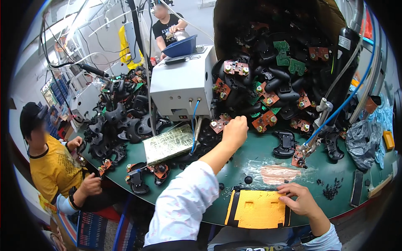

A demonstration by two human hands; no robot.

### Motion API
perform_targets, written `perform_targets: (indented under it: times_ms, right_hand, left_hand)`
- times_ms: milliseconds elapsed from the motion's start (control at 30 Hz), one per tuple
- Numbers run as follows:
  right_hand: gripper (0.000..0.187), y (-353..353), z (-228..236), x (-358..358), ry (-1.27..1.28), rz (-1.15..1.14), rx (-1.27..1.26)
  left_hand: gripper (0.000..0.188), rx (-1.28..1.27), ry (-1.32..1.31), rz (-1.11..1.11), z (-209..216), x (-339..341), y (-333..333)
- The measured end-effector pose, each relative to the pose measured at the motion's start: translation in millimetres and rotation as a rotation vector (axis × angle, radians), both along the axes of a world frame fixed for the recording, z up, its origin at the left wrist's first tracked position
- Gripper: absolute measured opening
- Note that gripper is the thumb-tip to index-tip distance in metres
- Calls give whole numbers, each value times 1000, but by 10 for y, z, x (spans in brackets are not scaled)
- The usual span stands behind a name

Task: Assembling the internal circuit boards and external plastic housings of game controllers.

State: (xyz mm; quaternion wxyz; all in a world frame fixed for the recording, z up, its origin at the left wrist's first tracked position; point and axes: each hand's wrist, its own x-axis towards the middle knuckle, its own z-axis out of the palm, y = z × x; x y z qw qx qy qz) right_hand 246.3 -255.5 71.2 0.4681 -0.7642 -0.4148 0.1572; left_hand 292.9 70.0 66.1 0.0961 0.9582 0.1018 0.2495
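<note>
My left hand (235, 133) reaches forward to the near edge of a big pile of controller parts, its fingers curled closed. A brown circuit board (220, 123) with round thumbstick modules lies right beside it; whatever the fingers hold is hidden. My right hand (300, 200) rests at the right edge of a yellow textured pad (257, 211) with black strips along its sides. Its thumb and fingers are bent but apart, and I see nothing held. Further ahead, a black controller shell (284, 143) and another brown circuit board (298, 157) lie on the green table (234, 169).
A grey machine box (180, 83) stands ahead, a shiny wrapped block (169, 143) before it. An electric screwdriver (345, 50) hangs at right. Small black pieces (333, 189) lie near a grey plastic bag (363, 140). A person in yellow (56, 171) works at left; another person (167, 31) stands behind.
</note>
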Motion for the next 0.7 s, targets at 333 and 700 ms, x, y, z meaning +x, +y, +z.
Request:
perform_targets:
  times_ms: [333,700]
  right_hand:
    - [21,-246,119,-144,-30,45,-9]
    - [19,-485,134,-103,10,-114,47]
  left_hand:
    - [14,187,52,209,-214,93,107]
    - [18,-660,-146,-310,933,-1214,-373]
